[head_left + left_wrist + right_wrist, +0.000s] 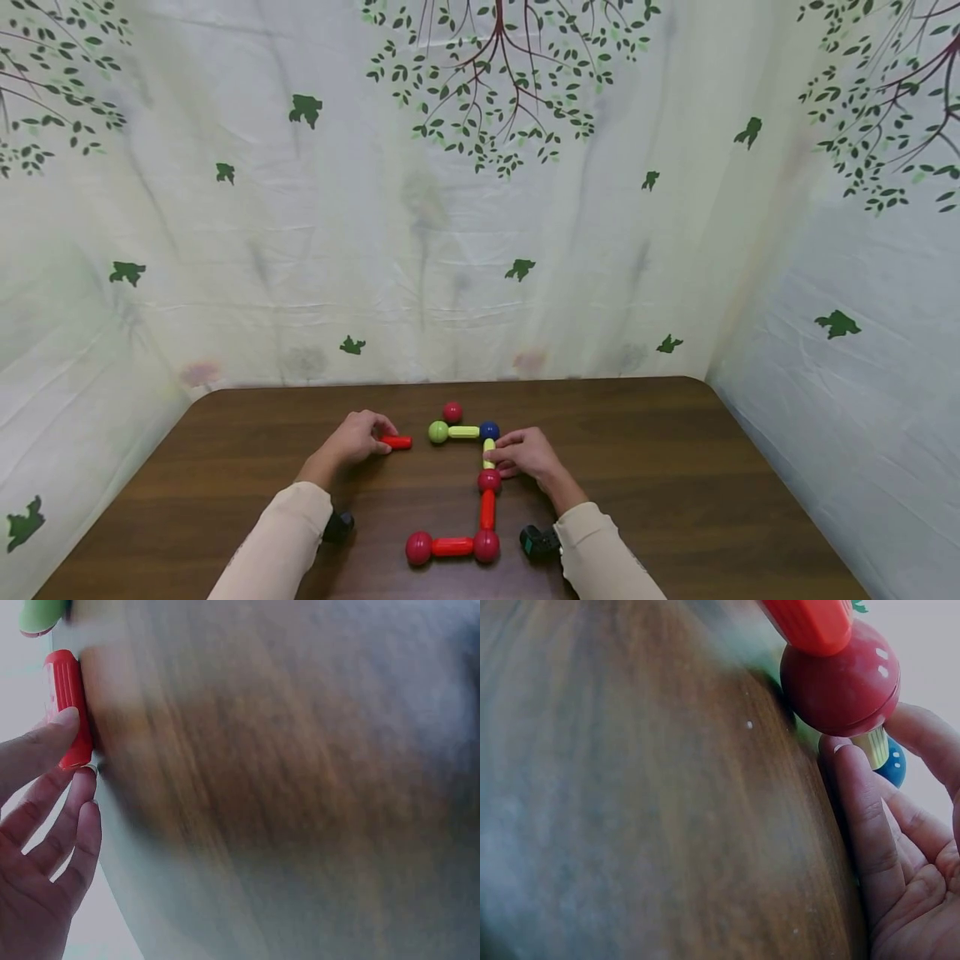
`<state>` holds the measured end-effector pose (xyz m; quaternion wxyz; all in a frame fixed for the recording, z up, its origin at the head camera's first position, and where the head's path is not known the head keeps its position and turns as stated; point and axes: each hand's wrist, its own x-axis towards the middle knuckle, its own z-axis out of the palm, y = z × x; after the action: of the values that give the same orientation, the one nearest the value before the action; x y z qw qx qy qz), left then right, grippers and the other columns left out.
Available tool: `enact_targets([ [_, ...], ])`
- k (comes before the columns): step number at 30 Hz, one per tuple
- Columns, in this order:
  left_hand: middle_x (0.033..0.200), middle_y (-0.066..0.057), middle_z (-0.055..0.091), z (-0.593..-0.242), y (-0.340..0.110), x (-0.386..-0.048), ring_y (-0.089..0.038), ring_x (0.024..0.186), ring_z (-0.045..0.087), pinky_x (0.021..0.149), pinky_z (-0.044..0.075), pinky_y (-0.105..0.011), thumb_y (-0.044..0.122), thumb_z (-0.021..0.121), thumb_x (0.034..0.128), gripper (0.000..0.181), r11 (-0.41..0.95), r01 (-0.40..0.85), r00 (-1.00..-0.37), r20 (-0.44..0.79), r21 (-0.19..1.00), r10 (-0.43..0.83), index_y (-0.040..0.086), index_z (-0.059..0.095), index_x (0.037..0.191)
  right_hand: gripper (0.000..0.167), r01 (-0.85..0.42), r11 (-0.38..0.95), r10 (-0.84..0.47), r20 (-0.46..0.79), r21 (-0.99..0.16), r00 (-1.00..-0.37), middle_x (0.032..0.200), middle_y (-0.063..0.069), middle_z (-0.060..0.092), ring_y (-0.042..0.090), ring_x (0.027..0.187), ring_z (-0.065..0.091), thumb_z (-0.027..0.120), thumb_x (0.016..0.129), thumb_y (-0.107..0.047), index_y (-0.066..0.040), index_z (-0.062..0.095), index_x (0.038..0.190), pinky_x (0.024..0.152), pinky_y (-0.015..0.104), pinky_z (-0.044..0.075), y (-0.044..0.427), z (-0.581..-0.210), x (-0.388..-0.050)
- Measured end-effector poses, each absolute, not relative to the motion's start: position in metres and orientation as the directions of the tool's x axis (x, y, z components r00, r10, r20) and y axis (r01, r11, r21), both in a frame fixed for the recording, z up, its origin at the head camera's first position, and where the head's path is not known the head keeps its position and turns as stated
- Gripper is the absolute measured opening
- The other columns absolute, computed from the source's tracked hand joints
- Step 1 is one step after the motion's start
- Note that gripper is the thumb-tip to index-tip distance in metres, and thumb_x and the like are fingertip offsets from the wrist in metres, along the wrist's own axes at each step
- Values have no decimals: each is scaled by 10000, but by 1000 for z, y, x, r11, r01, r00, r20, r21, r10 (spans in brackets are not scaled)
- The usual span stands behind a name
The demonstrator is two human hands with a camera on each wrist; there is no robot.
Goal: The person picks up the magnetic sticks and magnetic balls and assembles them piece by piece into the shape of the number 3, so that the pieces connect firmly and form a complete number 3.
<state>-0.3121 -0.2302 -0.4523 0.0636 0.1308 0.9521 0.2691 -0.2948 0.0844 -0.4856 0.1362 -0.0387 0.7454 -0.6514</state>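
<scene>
In the head view my left hand (358, 437) pinches a loose red rod (397, 442) at its left end. The left wrist view shows the thumb on the ribbed side of this red rod (69, 709). My right hand (531, 454) holds a yellow-green rod (489, 450) between thumb and fingers. That rod joins a blue ball (489, 430) to a dark red ball (489, 480). From the blue ball another yellow-green rod (463, 432) runs left to a green ball (438, 432). Below the dark red ball, a red rod (487, 510) leads to a corner ball (486, 546).
Another red rod (453, 547) links the corner ball to a dark red ball (418, 548) at the near left. A red ball (452, 412) lies behind the upper yellow-green rod. Printed cloth (450, 250) hangs behind the brown table (637, 483).
</scene>
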Motion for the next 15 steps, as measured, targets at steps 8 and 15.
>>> enact_targets([
  [8,882,-11,638,-454,-229,-305,-186,815,533,766,465,-370,33,764,827,176,834,239,-946,-76,497,316,22,714,995,237,138,152,-232,-171,-979,-958,781,73,684,136,615,660,804,808,-60,86,691,958,598,308,567,84,-490,-294],
  [15,852,6,632,-446,-224,-289,-174,788,536,732,477,-347,44,770,824,146,811,263,-936,-65,522,346,36,719,961,242,138,167,-230,-175,-976,-957,800,92,702,138,627,665,794,822,-68,85,695,981,607,312,568,85,-487,-295],
])
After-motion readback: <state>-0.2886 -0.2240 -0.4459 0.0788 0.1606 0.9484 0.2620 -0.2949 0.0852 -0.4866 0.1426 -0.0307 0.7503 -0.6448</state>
